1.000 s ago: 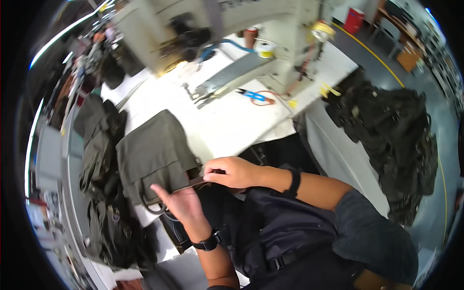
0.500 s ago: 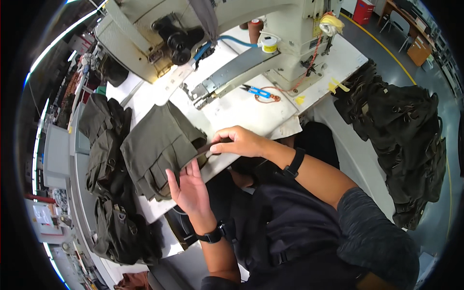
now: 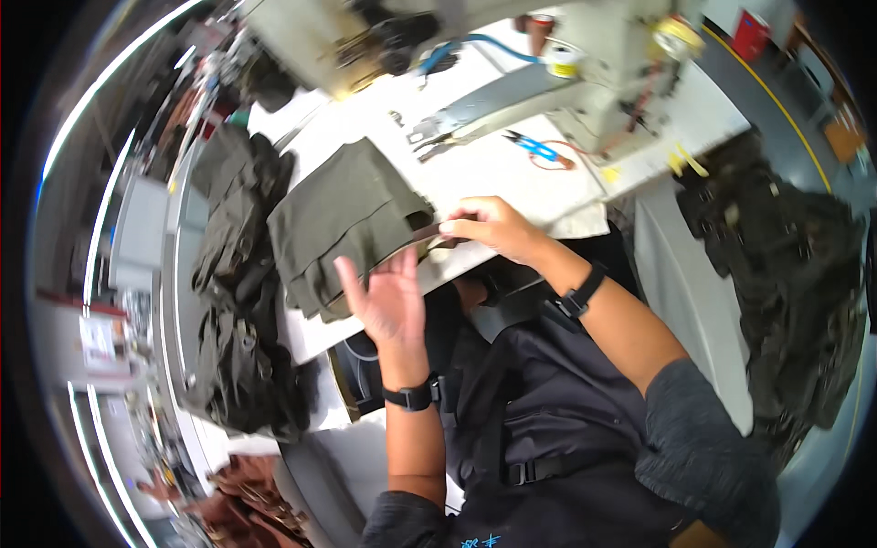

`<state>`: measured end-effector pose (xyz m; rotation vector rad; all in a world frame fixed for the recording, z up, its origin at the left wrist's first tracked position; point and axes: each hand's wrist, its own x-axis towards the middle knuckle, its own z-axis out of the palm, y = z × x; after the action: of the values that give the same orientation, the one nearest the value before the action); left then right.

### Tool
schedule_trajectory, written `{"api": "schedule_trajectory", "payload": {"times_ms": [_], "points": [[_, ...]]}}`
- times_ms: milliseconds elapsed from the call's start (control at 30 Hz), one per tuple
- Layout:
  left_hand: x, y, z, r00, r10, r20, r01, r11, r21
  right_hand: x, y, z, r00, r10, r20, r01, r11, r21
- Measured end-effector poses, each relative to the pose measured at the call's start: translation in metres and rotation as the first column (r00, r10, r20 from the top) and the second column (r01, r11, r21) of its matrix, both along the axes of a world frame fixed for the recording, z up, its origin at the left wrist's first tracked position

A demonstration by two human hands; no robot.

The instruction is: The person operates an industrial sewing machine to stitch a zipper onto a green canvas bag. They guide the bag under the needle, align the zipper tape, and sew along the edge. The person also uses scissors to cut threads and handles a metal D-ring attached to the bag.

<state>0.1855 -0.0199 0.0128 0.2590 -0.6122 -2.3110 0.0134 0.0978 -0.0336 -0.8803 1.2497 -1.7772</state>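
An olive-green fabric bag (image 3: 338, 210) with a flap and seams lies on the near edge of the white table (image 3: 324, 336). My right hand (image 3: 498, 228) pinches a narrow brown strip (image 3: 427, 233) along the bag's right-hand edge. Palm up, my left hand (image 3: 388, 306) rests by that same edge with thumb and fingers extended, its fingertips touching or just beneath the strip. Behind the bag stands an industrial sewing machine (image 3: 598, 114) with a long arm. Blue-handled snips (image 3: 539, 151) lie near its base.
Piles of olive bags (image 3: 237, 247) sit at the left and hang on the right (image 3: 781, 301) over a grey sloped surface (image 3: 685, 310). Thread spools (image 3: 542, 32) stand at the back. Brown material (image 3: 247, 502) is at lower left, beside a grey chair (image 3: 320, 475).
The view has shifted. Both hands have moved forward, away from my body, and the bag sits slightly farther onto the table. The right hand still pinches the strip; the left stays open.
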Motion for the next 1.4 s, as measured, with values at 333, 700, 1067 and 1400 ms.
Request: {"api": "schedule_trajectory", "payload": {"times_ms": [333, 700, 1067, 1400], "points": [[-0.021, 0.004, -0.008, 1.000, -0.013, -0.022, 0.015, 0.996, 0.092, -0.008, 0.010, -0.016, 0.987, 0.003, 0.162, 0.012, 0.996, -0.091], [-0.014, -0.035, 0.034, 0.946, 0.159, 0.282, -0.086, 0.963, -0.255, -0.002, -0.003, 0.010, 0.937, -0.273, -0.217, 0.273, 0.961, -0.031], [-0.173, -0.136, 0.024, 0.982, 0.190, -0.013, -0.174, 0.869, -0.463, -0.074, -0.019, 0.091, -0.045, -0.530, -0.847, 0.526, 0.708, -0.471], [-0.165, -0.078, 0.030, 0.997, 0.080, -0.018, -0.079, 0.870, -0.486, -0.108, -0.047, 0.093, -0.130, -0.235, -0.963, 0.458, 0.848, -0.268]]}}
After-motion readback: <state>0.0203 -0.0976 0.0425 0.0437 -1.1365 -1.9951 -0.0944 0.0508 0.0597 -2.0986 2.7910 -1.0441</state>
